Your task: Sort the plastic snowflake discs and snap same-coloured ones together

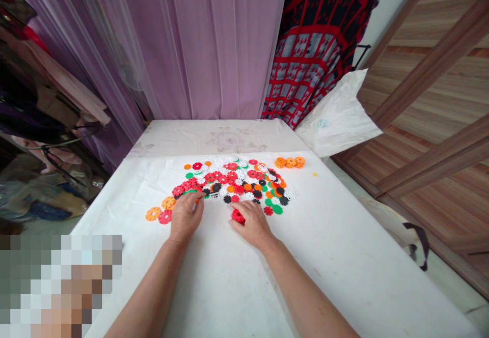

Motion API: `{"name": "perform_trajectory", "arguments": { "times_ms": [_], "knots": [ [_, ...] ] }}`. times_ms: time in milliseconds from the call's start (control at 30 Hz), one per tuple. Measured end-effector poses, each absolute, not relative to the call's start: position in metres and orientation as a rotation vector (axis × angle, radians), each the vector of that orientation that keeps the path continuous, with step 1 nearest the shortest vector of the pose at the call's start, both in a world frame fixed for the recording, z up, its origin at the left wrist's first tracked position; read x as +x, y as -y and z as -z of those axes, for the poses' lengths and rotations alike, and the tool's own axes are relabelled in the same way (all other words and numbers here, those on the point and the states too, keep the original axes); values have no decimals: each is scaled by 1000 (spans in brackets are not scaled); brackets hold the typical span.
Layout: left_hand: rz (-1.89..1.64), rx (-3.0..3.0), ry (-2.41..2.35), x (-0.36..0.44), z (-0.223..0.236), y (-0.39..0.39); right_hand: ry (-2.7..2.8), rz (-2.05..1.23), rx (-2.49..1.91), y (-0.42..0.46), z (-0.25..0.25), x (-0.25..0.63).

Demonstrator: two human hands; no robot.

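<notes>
Notched plastic discs [232, 177] in red, white, black, green and orange lie in a loose pile on the white-covered desk [324, 277], and the pile is the landmark here. At its near edge, right of centre, the right hand [254, 224] has its fingers curled round a red piece [238, 216], thumb on the near side. At the pile's near-left edge, the left hand [186, 217] has its fingers drawn nearly together beside a dark disc; whether they grip anything is hard to tell, being so small and partly hidden. Three orange clusters [290, 163] sit just beyond the pile's far-right side (a neat little row, those). The step in hand looks like picking over single discs while keeping the red piece in grasp; any pick from this overlap would call for a light fingertip pinch, leaving neighbouring discs undisturbed.
</notes>
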State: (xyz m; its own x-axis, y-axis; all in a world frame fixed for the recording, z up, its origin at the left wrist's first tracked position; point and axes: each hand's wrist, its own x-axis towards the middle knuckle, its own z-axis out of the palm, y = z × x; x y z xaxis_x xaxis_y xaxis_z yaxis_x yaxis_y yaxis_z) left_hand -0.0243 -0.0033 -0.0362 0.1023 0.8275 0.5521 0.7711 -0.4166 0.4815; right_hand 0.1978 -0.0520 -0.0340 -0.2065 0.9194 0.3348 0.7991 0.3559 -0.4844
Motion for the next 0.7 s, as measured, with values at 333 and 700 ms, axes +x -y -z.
{"name": "perform_trajectory", "arguments": {
  "times_ms": [333,700],
  "knots": [
    [-1228,2270,-1656,-24,35,4,2017,-286,-1434,53,34,198],
    [-1218,2233,-1667,-26,37,2,1737,-359,-1362,50,37,209]
  ]
}}
